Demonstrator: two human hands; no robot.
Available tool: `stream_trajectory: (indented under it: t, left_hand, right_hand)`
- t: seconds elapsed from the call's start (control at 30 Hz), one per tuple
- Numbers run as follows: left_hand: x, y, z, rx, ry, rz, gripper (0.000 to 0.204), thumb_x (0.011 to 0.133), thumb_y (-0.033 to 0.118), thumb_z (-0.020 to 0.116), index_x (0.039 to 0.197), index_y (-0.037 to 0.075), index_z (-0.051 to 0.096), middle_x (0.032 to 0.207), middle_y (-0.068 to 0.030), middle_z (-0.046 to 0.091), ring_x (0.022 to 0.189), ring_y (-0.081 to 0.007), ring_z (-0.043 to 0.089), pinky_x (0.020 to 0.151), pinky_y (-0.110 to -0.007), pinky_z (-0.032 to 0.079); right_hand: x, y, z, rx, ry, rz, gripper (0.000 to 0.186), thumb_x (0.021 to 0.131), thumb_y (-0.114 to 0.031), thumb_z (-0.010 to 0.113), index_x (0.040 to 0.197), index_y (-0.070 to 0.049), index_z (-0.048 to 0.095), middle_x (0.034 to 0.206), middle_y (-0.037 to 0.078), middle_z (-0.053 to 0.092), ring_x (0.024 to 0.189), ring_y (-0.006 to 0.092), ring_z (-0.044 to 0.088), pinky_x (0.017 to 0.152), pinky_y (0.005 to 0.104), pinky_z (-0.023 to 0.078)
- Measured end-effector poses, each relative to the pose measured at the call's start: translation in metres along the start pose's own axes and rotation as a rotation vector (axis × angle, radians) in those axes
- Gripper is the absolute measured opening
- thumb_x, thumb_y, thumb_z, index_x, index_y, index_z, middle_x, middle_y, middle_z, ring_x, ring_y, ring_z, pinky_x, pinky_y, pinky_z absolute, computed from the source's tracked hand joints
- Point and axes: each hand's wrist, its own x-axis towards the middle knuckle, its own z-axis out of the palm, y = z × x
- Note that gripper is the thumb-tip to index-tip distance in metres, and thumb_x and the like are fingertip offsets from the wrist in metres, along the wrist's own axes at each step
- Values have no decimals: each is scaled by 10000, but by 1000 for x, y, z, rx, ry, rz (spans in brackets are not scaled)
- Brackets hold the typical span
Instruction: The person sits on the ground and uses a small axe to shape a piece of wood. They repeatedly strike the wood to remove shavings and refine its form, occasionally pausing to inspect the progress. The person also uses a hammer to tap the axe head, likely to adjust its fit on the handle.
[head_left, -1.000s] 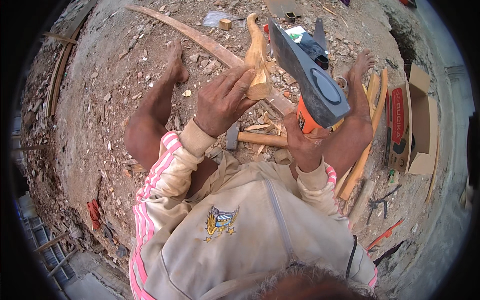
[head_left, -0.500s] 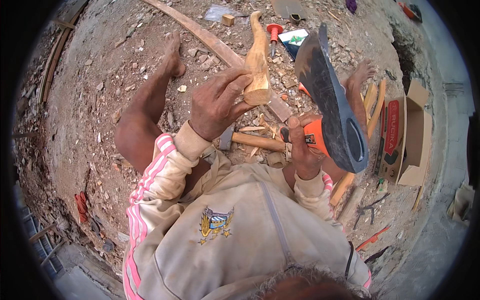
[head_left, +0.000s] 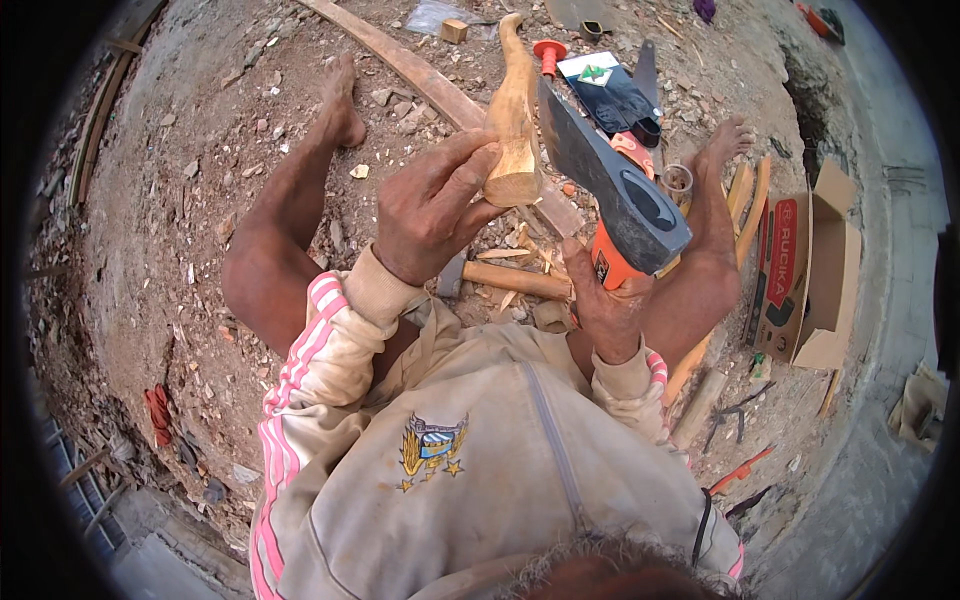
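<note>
Left hand (head_left: 432,205) pinches carved wood (head_left: 514,115) by near end — right hand (head_left: 615,312) clasps axe handle (head_left: 610,262).

Soft light falls on brown, stone-strewn ground (head_left: 165,260), edged at right by grey concrete (head_left: 905,290).

On the rubble ground (head_left: 180,250), a hammer (head_left: 517,281) lies among wood chips (head_left: 504,254), near one end of a long plank (head_left: 425,80). A wood block (head_left: 454,32) sits just beside a clear plastic bag (head_left: 432,15). A red grip (head_left: 550,50) lies near a dark packet (head_left: 608,98). Wood strips (head_left: 740,190) lie left of an open box (head_left: 776,275); a red cloth (head_left: 158,414) lies far left.
</note>
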Motion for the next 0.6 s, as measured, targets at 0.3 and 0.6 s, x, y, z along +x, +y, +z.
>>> stream_trajectory:
  t: [0.3,0.6]
  left_hand:
    - [2,4,-4,22,-8,-28,485,733,198,864,1151,27,687,1148,-143,714,1002,-308,722,816,-364,594]
    - [32,-28,-19,200,94,0,541,697,189,884,1172,20,687,1136,-139,718,1058,-314,696,910,-407,563]
  right_hand:
    - [2,6,0,28,-68,99,180,904,-57,706,1059,11,646,726,35,634,647,106,583,593,310,491]
    - [47,-47,5,288,94,-79,146,918,-63,728,1033,3,666,771,30,682,668,96,600,611,277,501]
